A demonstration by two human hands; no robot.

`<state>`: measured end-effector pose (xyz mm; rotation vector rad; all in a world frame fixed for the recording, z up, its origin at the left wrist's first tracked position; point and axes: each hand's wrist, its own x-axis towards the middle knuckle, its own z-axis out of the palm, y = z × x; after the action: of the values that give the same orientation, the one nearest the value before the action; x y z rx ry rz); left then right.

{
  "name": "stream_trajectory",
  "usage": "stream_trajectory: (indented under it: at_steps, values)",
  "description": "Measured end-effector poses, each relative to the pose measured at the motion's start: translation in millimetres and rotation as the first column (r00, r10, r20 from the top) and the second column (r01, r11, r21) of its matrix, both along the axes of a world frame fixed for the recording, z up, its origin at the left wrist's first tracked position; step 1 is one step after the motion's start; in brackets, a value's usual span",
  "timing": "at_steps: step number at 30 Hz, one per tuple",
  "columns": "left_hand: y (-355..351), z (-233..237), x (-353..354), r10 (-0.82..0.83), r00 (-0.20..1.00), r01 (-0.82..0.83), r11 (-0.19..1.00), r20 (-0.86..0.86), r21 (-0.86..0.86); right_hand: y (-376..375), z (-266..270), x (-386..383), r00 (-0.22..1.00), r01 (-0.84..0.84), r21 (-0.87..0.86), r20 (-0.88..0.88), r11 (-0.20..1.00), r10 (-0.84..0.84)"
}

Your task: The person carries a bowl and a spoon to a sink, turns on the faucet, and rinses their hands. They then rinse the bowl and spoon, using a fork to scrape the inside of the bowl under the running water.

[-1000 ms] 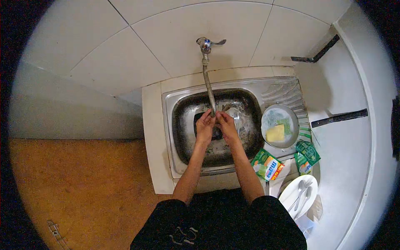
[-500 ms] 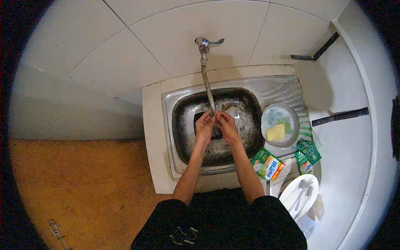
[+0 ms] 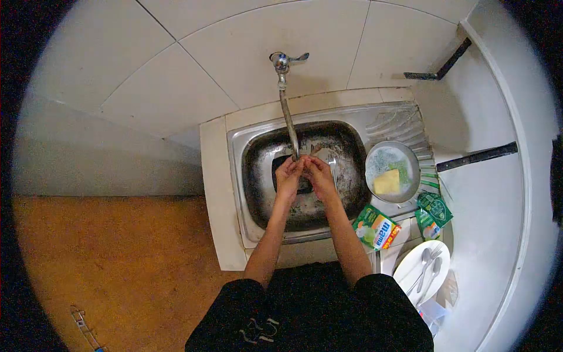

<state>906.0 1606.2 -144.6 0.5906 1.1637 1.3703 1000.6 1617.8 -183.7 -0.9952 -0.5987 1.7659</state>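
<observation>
My left hand [image 3: 288, 179] and my right hand [image 3: 319, 178] meet over the sink basin [image 3: 254, 202], right below the mouth of the faucet spout [image 3: 290, 126]. Their curled fingertips press together; what they hold, if anything, is hidden. Under them in the basin lies a black flat thing [image 3: 278, 166], partly covered by my hands. A brownish slim piece [image 3: 315, 149] shows just beyond my right fingertips, with light metallic shapes beside it.
Right of the basin sits a round metal bowl [image 3: 413, 156] with suds and a yellow sponge [image 3: 387, 182]. Two green packets, one labelled "mama" [image 3: 377, 227] and another [image 3: 434, 210], lie nearer me. A white plate [image 3: 404, 273] holds spoons and a fork. The faucet lever [image 3: 299, 57] is on the wall.
My hands stay together under the spout, their fingers shifting only slightly. The whole view has moved a little.
</observation>
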Motion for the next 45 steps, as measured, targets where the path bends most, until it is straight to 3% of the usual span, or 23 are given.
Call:
stream_trajectory:
  at_steps: [8,10,14,17,19,20,22,23,25,26,28,30,32,34,36,39,42,44,45]
  values:
    - [2,4,0,0.010,0.998,-0.011,1.000,-0.068,-0.018,-4,6,-2,0.995,-0.003,0.028,0.104,1.000,0.000]
    - [5,-1,-2,0.030,0.997,-0.034,0.998,-0.070,-0.051,-6,-5,-5,0.994,0.078,-0.126,0.080,0.989,-0.068]
    - [13,-1,-6,0.010,1.000,-0.010,0.995,0.000,-0.095,-17,12,-8,0.993,0.088,-0.117,-0.067,0.989,-0.096]
    - [26,-8,-1,-0.015,0.991,-0.012,0.979,-0.133,-0.203,-22,17,-11,0.988,0.124,-0.158,-0.070,0.980,-0.136]
    - [38,-26,7,0.152,0.988,-0.149,0.985,0.029,-0.089,-21,-3,-16,0.984,0.150,-0.074,0.103,0.986,-0.142]
    - [43,-32,8,0.144,0.989,-0.141,0.987,0.034,-0.082,-18,-11,-19,0.983,0.157,-0.065,0.106,0.985,-0.150]
    - [46,-38,10,0.112,0.992,-0.113,0.993,-0.058,-0.017,-18,-17,-20,0.942,0.201,-0.031,0.282,0.979,-0.184]
    - [49,-41,9,0.103,0.993,-0.105,0.994,-0.053,-0.018,-17,-19,-17,0.939,0.209,-0.030,0.286,0.977,-0.192]
    - [49,-34,5,0.007,0.979,0.024,0.988,-0.202,0.152,-21,-12,-12,0.966,0.145,-0.082,0.229,0.986,-0.123]
    - [41,4,5,-0.016,0.954,0.045,0.995,-0.298,0.094,-19,-10,-11,0.966,0.145,-0.081,0.227,0.986,-0.124]
    - [50,-21,-2,-0.041,0.922,0.095,0.988,-0.386,0.122,-11,-10,-11,0.979,0.163,-0.284,0.165,0.945,-0.119]
    - [44,-34,-8,-0.084,0.881,0.155,0.981,-0.466,0.116,-8,-17,-21,0.971,0.211,-0.293,0.176,0.933,-0.164]
    - [40,-25,-6,-0.084,0.819,0.082,0.996,-0.567,-0.029,-3,-22,-22,0.959,0.256,-0.290,0.198,0.922,-0.204]
    - [39,-25,-2,-0.041,0.845,0.069,0.997,-0.533,0.033,-3,-5,-21,0.983,0.183,-0.261,0.059,0.948,-0.173]
    - [36,-19,-2,0.012,0.866,0.045,0.994,-0.499,0.102,-2,-20,-24,0.980,0.193,-0.229,0.006,0.954,-0.197]
    - [30,-6,-7,-0.070,0.895,0.059,0.997,-0.441,-0.039,-1,-18,-23,0.969,0.203,-0.204,-0.096,0.958,-0.226]
    - [26,-5,-14,-0.123,0.838,0.052,0.988,-0.531,-0.146,0,6,-22,0.968,0.196,-0.192,-0.119,0.962,-0.221]
    - [22,-3,-16,-0.075,0.966,0.058,0.995,-0.246,-0.076,-1,17,-23,0.973,0.192,-0.164,-0.100,0.967,-0.210]
    - [21,-2,-18,-0.066,0.967,0.050,0.996,-0.245,-0.073,-1,21,-21,0.980,0.170,-0.115,-0.081,0.979,-0.180]
